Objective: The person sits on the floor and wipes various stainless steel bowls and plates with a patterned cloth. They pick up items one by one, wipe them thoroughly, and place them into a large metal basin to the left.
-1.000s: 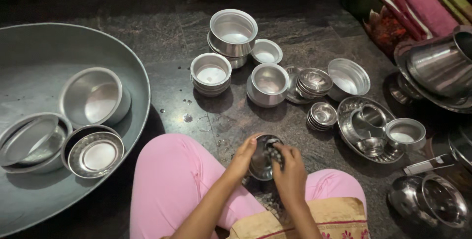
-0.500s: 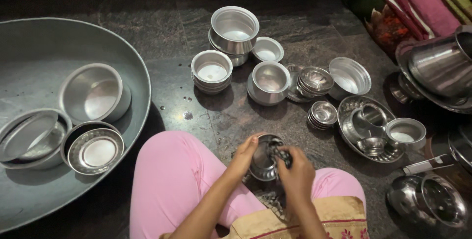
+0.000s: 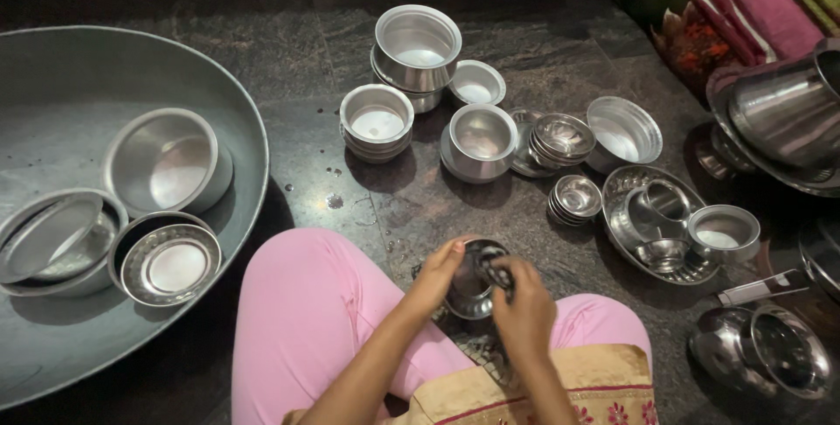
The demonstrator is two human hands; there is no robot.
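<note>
Small steel cup (image 3: 472, 283) held low over the lap between pink-clad knees, tilted, mouth facing up and slightly toward the right hand; left hand (image 3: 435, 275) wraps its outer wall, right hand (image 3: 522, 307) closes on a dark scrubber (image 3: 499, 275) pressed at the rim. Surface is a dark speckled stone floor (image 3: 289, 58), wet in spots, with steel bowls scattered ahead and a large grey basin (image 3: 236, 119) at left holding three more vessels. Cup base hidden by fingers; vessels at right edge cut off, striped cloth in far corner dim.
</note>
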